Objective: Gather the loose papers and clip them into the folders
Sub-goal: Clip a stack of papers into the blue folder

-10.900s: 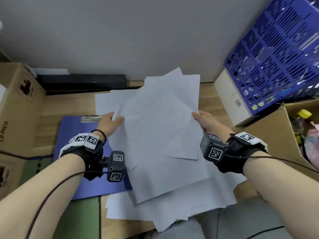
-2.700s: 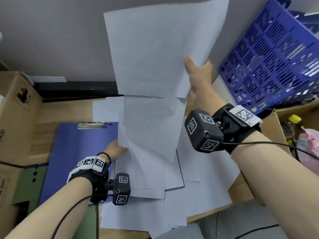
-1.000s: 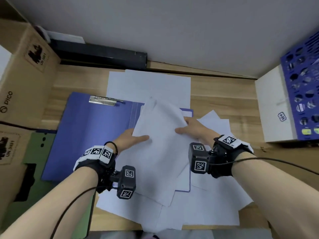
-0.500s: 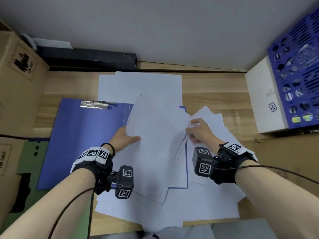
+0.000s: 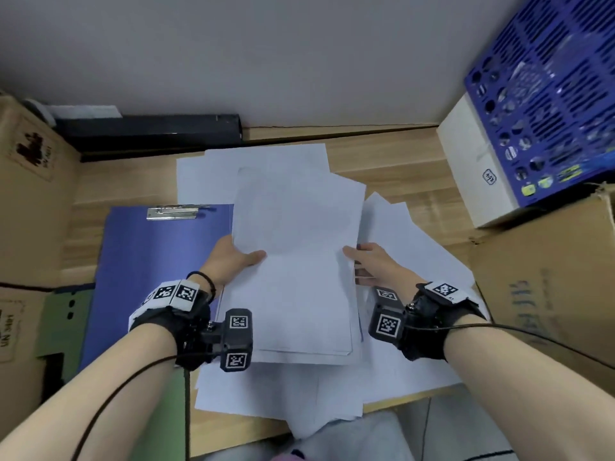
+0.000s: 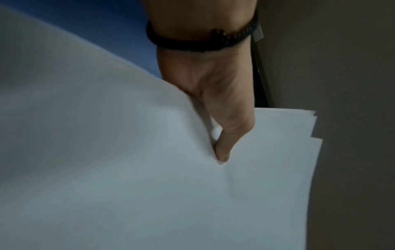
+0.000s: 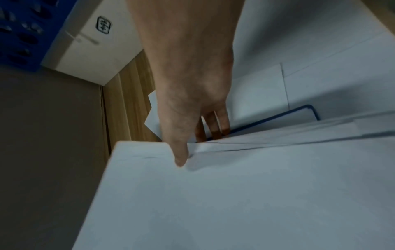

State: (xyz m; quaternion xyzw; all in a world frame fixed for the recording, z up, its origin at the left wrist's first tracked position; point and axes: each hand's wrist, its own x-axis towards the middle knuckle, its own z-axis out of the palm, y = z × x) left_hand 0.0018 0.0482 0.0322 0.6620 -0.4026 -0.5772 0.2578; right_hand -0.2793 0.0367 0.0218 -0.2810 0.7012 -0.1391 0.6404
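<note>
While both hands hold one stack of papers (image 5: 293, 261) by its long sides, just above the surface (image 5: 399, 161), the edges are only roughly squared; the left wrist view shows corners stepping out unevenly. The left hand (image 5: 229, 261) has its thumb on top and fingers hidden beneath, so its grip pinches the stack. The right hand (image 5: 372, 264) does the same on the other edge, thumb on top and fingers tucked under.

Likely trouble: thin sheets held this way can sag or fan, and a loose inner page could slide out if either pinch eases. Lifting may also drag along the stray sheets (image 5: 416, 247) lying underneath and beside it.

An open blue folder (image 5: 149, 277) lies just left of the stack, its metal clip (image 5: 173, 212) at the far edge, uncovered. Part of the folder is buried under papers, which I judge must be cleared before clipping. Cardboard boxes (image 5: 549, 277) crowd both sides, a white box (image 5: 476, 168) and blue crate (image 5: 549, 94) stand at the right, and a dark bar (image 5: 149, 131) lines the wall.
</note>
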